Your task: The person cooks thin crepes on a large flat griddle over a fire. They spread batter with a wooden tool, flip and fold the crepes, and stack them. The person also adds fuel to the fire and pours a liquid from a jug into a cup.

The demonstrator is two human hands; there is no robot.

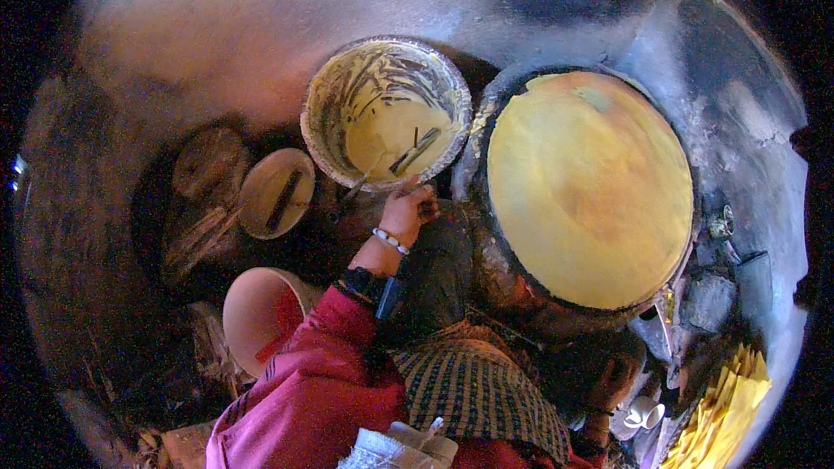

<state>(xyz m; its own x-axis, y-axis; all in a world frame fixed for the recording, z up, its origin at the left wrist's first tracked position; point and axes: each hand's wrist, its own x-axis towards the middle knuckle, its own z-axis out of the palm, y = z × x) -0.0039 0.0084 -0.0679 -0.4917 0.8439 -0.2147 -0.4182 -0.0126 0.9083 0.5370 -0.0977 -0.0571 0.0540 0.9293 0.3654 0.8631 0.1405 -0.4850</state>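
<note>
My left hand (409, 212), with a white beaded bracelet at its wrist, is at the near rim of a large round tub (313, 114). Its fingers are curled, and whether they grip the rim cannot be made out. Pale yellow batter (371, 140) lies in the tub, with smears up the wall and a dark utensil (415, 151) in it. To the right, a broad, thin yellow flatbread (586, 189) covers a round griddle. In deep shadow below the griddle is my right hand (616, 374); its fingers are unclear.
An orange glow (521, 286) shows under the griddle's near edge. Left are a shallow bowl (306, 192) with a dark stick and a pinkish bucket (260, 312). Right are a grey stone (711, 303), a white cup (645, 412) and yellow strips (723, 410).
</note>
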